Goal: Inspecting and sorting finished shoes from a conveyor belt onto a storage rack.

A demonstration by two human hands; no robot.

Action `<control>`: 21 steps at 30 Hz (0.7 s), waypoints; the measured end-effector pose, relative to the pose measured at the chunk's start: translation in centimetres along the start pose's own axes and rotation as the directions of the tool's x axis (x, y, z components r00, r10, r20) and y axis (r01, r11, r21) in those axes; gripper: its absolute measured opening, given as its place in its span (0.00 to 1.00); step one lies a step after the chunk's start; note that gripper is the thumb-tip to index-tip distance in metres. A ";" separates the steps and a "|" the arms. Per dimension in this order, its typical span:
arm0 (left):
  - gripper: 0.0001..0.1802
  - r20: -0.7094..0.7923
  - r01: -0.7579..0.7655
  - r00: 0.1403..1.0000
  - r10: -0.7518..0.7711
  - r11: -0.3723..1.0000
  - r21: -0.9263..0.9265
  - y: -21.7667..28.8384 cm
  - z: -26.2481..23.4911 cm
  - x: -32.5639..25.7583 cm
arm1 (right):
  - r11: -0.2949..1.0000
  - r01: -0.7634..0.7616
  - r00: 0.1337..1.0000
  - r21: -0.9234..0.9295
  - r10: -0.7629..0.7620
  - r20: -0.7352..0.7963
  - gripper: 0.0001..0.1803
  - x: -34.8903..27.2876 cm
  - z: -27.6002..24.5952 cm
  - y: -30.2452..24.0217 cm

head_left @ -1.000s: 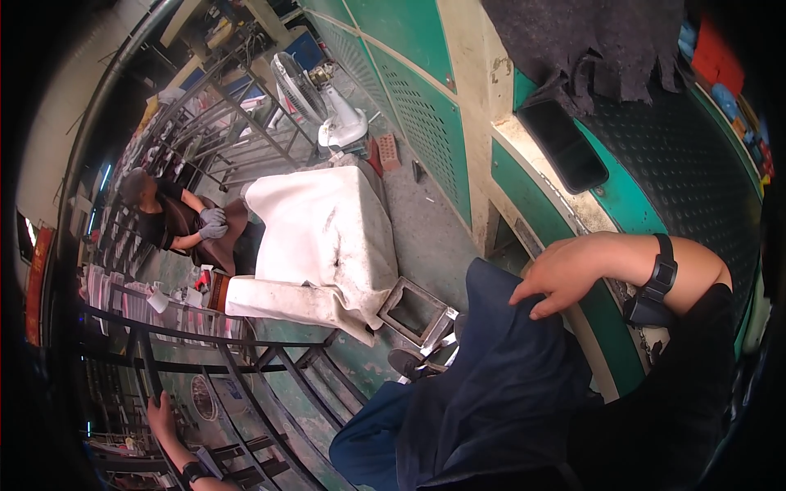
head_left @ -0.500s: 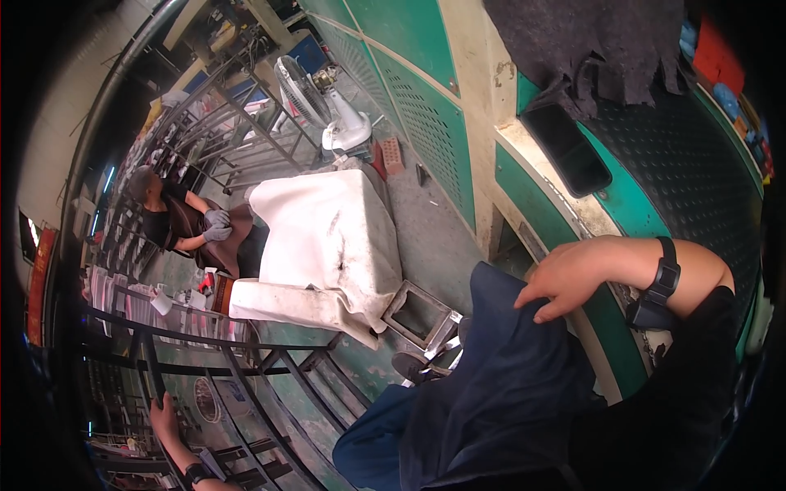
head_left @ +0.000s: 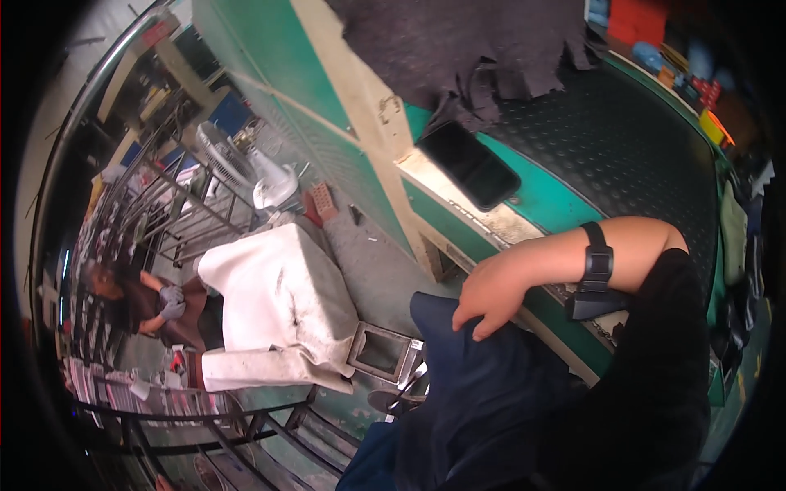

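My right hand (head_left: 491, 293) rests on the dark blue cloth (head_left: 483, 368) over my raised knee. Its fingers droop loosely and hold nothing. A black strap with a small box (head_left: 596, 270) is around that wrist. Just beyond the hand, a black phone (head_left: 471, 165) lies on the edge of the green machine table (head_left: 565, 196). Of my left hand (head_left: 163, 483) only a sliver shows at the lower edge, beside the black metal rack (head_left: 221, 438); its fingers cannot be made out.
A ragged dark hide (head_left: 483, 49) lies on the black studded surface (head_left: 622, 123). A white cloth (head_left: 278, 303) covers a block-shaped thing on the floor, near a metal frame (head_left: 381, 352). Farther off are a fan (head_left: 270, 180), a brick (head_left: 324, 200) and a seated person (head_left: 151, 303) wearing gloves.
The view has swung, so the machine table and white cloth have shifted left. My left hand, earlier around a bar of the black rack, has nearly left the view. My right hand stays on the knee.
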State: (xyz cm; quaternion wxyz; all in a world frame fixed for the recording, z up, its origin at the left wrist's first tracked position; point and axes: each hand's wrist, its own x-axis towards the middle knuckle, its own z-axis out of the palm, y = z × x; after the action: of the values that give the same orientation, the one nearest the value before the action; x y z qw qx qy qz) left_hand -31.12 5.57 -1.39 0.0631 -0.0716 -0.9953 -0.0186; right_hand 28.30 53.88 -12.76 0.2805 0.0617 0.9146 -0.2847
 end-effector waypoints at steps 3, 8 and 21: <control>0.43 -0.021 0.007 1.000 -0.008 1.000 -0.014 1.4 -0.3 -0.7 | 0.999 -0.024 0.999 0.022 0.024 0.025 0.29 -0.4 -0.3 -0.3; 0.41 -0.044 -0.034 0.999 0.032 0.999 -0.032 -0.5 0.9 1.2 | 0.999 -0.020 1.000 0.029 0.020 0.008 0.29 0.0 0.4 0.4; 0.45 -0.361 -0.073 0.931 0.048 0.996 -0.056 -1.2 2.0 2.2 | 1.000 -0.011 1.000 0.024 0.011 0.009 0.29 -0.2 0.1 0.0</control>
State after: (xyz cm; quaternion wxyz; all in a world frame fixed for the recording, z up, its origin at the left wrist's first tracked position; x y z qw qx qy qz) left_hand -33.73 4.75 -3.15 0.2422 -0.0998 -0.9630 -0.0635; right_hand 28.55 53.89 -12.69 0.2856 0.0689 0.9094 -0.2945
